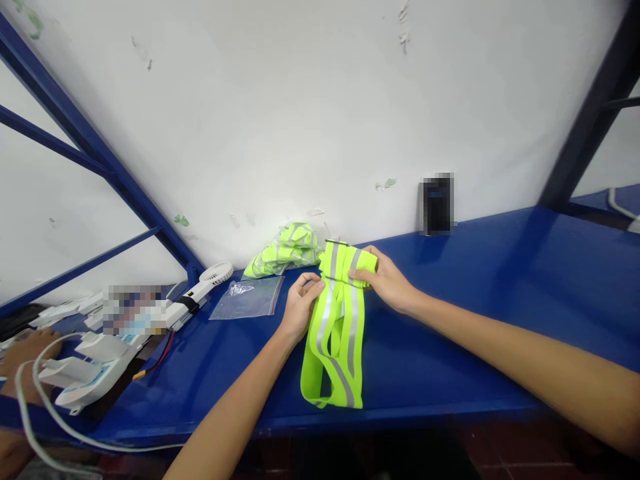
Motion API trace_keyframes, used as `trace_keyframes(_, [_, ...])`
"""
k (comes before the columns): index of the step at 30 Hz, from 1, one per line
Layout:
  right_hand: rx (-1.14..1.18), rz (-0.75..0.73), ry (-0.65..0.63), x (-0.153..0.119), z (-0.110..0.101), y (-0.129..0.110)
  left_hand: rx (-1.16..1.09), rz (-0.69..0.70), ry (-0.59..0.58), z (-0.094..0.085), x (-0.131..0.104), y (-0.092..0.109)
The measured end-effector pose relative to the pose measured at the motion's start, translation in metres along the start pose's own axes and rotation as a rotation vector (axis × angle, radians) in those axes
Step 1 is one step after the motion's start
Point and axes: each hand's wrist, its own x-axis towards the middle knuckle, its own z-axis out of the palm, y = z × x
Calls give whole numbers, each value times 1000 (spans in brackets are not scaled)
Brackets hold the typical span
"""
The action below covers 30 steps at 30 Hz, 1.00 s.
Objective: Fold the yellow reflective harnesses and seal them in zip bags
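A neon yellow reflective strap (353, 313) with silver stripes is held up over the blue table. Its upper part is folded into a flat bundle with a dark buckle on top, and loose loops hang below towards the table's front edge. My right hand (387, 277) grips the right end of the bundle, thumb in front and fingers behind. At the bundle's lower left, my left hand (302, 303) is closed with thumb and fingertips on the strap's edge. Behind my left hand, a clear zip bag (247, 300) lies flat on the table.
Against the wall rests a clear bag of more neon straps (287, 250). A white handheld fan (216, 273) and a white power strip (95, 373) with cables lie left. A dark phone-like device (437, 205) leans on the wall. Another person's hand (30, 353) is at far left.
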Motion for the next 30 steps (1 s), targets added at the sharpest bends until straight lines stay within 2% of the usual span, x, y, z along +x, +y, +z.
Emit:
trace_keyframes(4, [6, 0, -64, -2, 2, 2, 95, 11, 15, -3, 2, -3])
trace_keyframes(9, [-40, -32, -128, -7, 3, 3, 155, -66, 5, -7, 3, -7])
trace_keyframes(15, [-159, -97, -189, -9, 2, 0, 95, -139, 42, -8, 5, -8])
trace_keyframes(18, [-203, -144, -151, -7, 1, 3, 48, -130, 46, -8, 5, -6])
trace_keyframes(23, [-378, -318, -95, -9, -2, 8, 40, -129, -85, -5, 2, -2])
trace_keyframes(27, [-540, -444, -149, -14, -2, 6, 5, -179, -279, -4, -1, 4])
trace_keyframes(30, [-583, -507, -167, -14, -2, 6, 75, -216, -353, -8, -1, 4])
